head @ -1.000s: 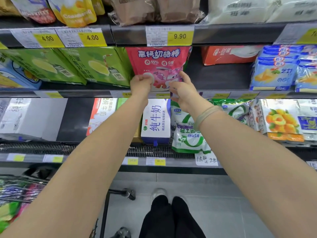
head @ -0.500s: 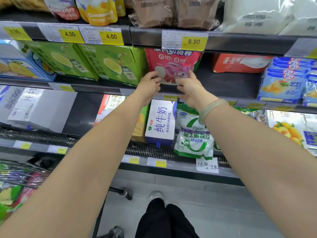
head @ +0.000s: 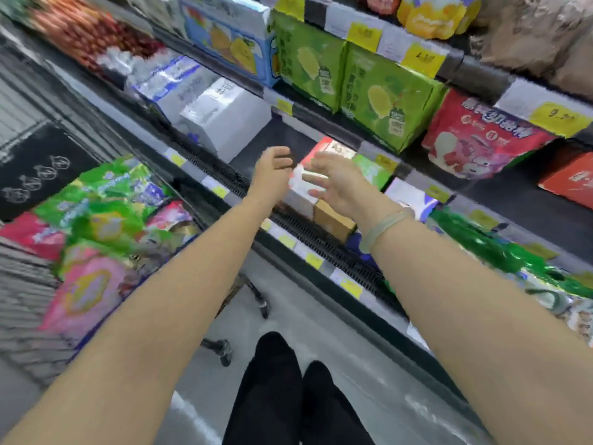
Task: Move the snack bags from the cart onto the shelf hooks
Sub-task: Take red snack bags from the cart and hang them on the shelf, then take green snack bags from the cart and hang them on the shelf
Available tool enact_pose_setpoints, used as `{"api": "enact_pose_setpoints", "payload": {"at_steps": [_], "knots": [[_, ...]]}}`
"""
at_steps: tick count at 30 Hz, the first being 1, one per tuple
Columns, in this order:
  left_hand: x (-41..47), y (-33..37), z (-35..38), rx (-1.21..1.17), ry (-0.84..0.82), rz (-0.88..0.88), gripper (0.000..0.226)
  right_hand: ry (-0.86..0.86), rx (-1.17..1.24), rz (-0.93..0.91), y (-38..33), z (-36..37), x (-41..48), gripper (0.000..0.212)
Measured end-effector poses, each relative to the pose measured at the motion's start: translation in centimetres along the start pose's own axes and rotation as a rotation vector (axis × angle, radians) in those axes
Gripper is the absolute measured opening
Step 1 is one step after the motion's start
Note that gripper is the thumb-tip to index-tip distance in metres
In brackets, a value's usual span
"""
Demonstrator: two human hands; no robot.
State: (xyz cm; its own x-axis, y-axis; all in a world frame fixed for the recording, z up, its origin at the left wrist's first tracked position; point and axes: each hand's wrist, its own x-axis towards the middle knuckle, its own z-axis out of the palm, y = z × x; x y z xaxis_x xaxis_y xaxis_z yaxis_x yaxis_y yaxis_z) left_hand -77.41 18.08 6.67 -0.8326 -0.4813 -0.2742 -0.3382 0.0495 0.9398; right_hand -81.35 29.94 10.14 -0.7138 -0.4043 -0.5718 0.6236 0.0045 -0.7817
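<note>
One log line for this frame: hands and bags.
left hand: open, empty | right hand: open, empty | pink bag: on shelf, untouched | cart: snack bags inside | image: blurred

Bare L hand, bare R hand w/ pale translucent bangle at wrist; black trousers.

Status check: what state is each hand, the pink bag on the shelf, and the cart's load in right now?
left hand: in the air, fingers loosely curled, holding nothing.
right hand: in the air, fingers spread, holding nothing.
pink bag: on the shelf, no hand on it; hook not visible.
snack bags: piled loosely, blurred.
cart: loaded with those bags.
</note>
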Motion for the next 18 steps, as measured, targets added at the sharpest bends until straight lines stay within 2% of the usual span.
{"api": "enact_pose_setpoints", "payload": {"at_steps": [5,9,13,18], "knots": [[-1.0,-3.1,-12.8,-0.107,0.322,-0.022,0.045,-0.199,-0.166,0.055,1.9,12.0,1.1,0.038],[-1.1,-6.5,-22.8,-0.094,0.508,-0.09,0.05,-0.333,-0.219,0.111,4.4,22.0,3.1,0.035],[-0.1,-11.6,-32.4,-0.043,0.642,-0.246,0.041,-0.437,-0.339,0.163,7.6,31.7,5.9,0.032],[1.3,-17.5,-40.2,0.011,0.69,-0.426,0.041,-0.377,-0.406,0.208,10.4,37.2,10.0,0.025]]}}
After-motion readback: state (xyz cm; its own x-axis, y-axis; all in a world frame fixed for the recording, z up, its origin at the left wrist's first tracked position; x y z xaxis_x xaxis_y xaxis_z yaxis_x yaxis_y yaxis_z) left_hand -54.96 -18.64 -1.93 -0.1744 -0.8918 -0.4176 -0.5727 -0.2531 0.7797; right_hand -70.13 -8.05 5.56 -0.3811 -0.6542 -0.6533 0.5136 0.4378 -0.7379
